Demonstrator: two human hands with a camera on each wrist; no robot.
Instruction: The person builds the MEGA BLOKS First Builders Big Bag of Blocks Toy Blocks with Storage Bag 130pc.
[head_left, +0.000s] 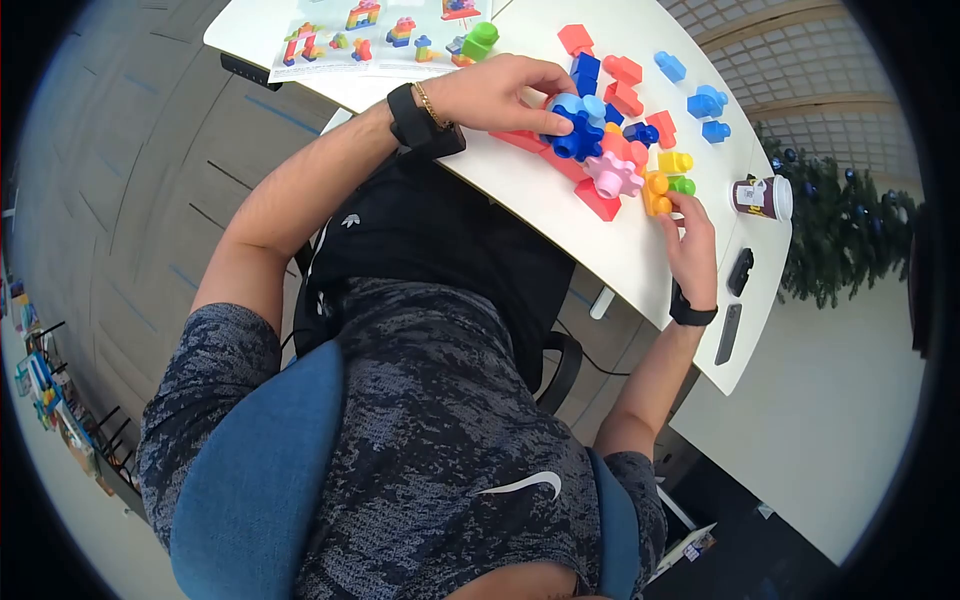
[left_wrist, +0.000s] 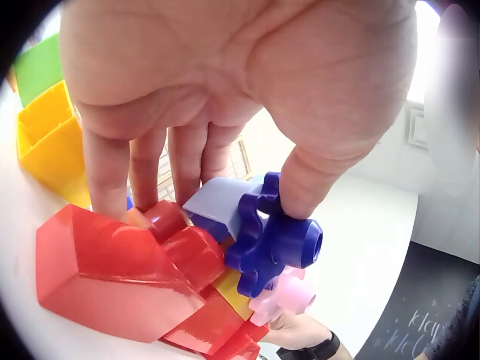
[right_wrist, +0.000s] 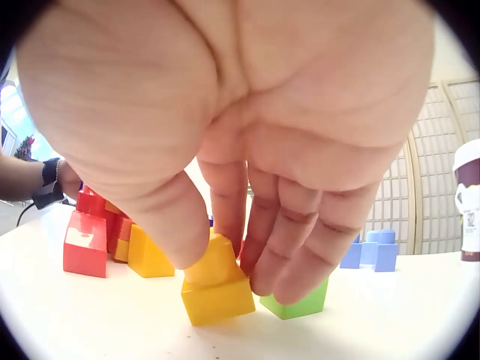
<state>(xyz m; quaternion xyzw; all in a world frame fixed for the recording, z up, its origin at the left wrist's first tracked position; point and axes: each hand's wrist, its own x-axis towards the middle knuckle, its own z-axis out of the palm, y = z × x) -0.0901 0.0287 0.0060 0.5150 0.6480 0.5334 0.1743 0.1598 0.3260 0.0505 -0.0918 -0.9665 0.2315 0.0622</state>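
My left hand (head_left: 505, 92) is at the assembled blocks, its thumb on a dark blue gear (head_left: 577, 137) and the fingers reaching behind a light blue block. In the left wrist view, the thumb presses the gear (left_wrist: 262, 244) beside the light blue block (left_wrist: 223, 204); a pink gear (left_wrist: 281, 296) is just beyond. Red blocks (left_wrist: 112, 270) lie under the fingers. My right hand (head_left: 692, 255) pinches a yellow-orange block (right_wrist: 217, 289) between thumb and fingers, the block slightly tilted. A green block (right_wrist: 296, 302) sits right behind those fingers.
Loose red blocks (head_left: 623, 70) and blue blocks (head_left: 707, 102) are spread over the far side of the white table (head_left: 600, 255). A cup (head_left: 763, 198), a black case (head_left: 741, 271) and a grey device (head_left: 728, 334) stand or lie at right. A picture sheet (head_left: 375, 40) lies far left.
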